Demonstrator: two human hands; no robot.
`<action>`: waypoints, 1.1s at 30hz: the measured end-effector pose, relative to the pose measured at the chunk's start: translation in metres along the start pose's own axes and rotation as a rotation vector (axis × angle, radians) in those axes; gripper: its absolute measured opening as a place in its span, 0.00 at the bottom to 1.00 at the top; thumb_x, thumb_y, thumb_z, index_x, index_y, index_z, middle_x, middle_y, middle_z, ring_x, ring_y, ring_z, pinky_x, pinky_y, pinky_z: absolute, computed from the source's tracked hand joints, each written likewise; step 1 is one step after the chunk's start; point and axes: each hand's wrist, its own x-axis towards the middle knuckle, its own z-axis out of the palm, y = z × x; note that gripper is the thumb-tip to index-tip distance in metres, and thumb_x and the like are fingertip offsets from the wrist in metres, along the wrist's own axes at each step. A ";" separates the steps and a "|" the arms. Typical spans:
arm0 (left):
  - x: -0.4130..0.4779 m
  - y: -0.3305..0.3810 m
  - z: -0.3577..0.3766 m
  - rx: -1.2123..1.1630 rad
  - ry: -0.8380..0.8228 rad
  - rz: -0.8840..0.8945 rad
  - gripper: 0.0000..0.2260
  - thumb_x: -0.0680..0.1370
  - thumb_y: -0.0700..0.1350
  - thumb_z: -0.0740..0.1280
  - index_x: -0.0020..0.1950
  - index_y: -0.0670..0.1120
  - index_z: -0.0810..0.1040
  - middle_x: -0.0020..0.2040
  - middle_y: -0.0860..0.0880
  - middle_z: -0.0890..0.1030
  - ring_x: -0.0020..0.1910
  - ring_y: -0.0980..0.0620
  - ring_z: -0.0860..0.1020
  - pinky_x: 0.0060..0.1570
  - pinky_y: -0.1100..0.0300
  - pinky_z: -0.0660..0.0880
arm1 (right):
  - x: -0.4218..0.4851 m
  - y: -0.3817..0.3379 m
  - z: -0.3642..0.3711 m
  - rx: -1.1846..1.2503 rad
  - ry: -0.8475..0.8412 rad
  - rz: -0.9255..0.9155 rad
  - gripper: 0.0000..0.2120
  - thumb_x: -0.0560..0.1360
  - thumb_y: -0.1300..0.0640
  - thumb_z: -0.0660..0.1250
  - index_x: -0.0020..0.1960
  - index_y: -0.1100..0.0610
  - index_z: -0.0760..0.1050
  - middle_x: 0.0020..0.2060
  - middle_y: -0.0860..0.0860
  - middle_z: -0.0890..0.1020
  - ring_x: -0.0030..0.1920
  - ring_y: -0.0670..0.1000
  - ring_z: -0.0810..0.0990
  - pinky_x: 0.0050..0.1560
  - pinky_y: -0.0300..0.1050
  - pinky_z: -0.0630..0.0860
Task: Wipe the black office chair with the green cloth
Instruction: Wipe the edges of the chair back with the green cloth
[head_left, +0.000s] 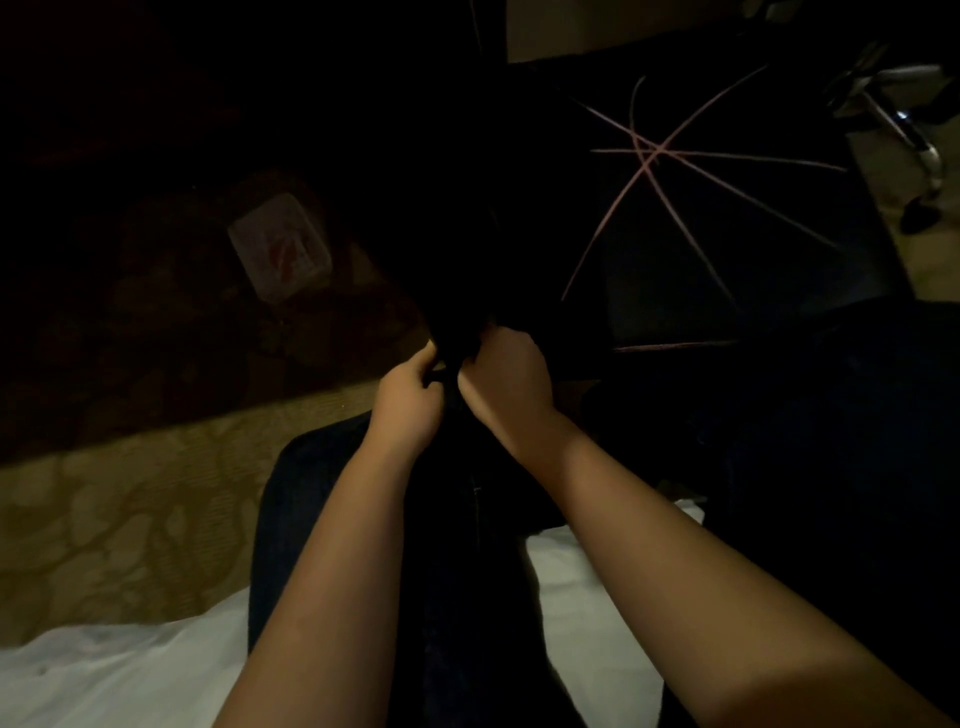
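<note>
Head view: left hand and right hand, fingers curled, both grip a dark thing between them.

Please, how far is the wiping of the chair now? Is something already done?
Nothing looks wiped yet. In hand: the left hand and the right hand both grip a dark bundle, probably the cloth, though it is too dark to tell its colour. A chrome wheeled base, perhaps the chair's, stands at the top right, apart from the hands. All the wiping seems left.
</note>
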 end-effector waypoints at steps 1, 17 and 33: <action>0.001 -0.001 0.000 -0.004 -0.001 -0.005 0.27 0.80 0.33 0.56 0.76 0.55 0.65 0.52 0.52 0.80 0.30 0.51 0.75 0.31 0.56 0.70 | 0.001 0.002 0.003 0.025 -0.012 0.026 0.05 0.76 0.63 0.60 0.42 0.56 0.72 0.37 0.51 0.76 0.42 0.53 0.78 0.30 0.38 0.60; 0.014 -0.013 -0.003 0.048 0.008 0.080 0.25 0.79 0.33 0.58 0.74 0.50 0.70 0.60 0.43 0.81 0.36 0.67 0.77 0.24 0.74 0.65 | 0.020 0.047 0.080 0.258 -0.204 0.384 0.10 0.79 0.61 0.60 0.56 0.62 0.78 0.54 0.59 0.81 0.56 0.59 0.78 0.45 0.40 0.68; 0.014 -0.015 -0.002 0.008 0.037 0.097 0.25 0.79 0.33 0.58 0.74 0.52 0.68 0.55 0.58 0.75 0.29 0.68 0.76 0.25 0.71 0.71 | 0.006 0.038 0.060 0.537 0.156 0.308 0.11 0.75 0.66 0.65 0.55 0.61 0.81 0.48 0.58 0.84 0.52 0.57 0.81 0.54 0.51 0.77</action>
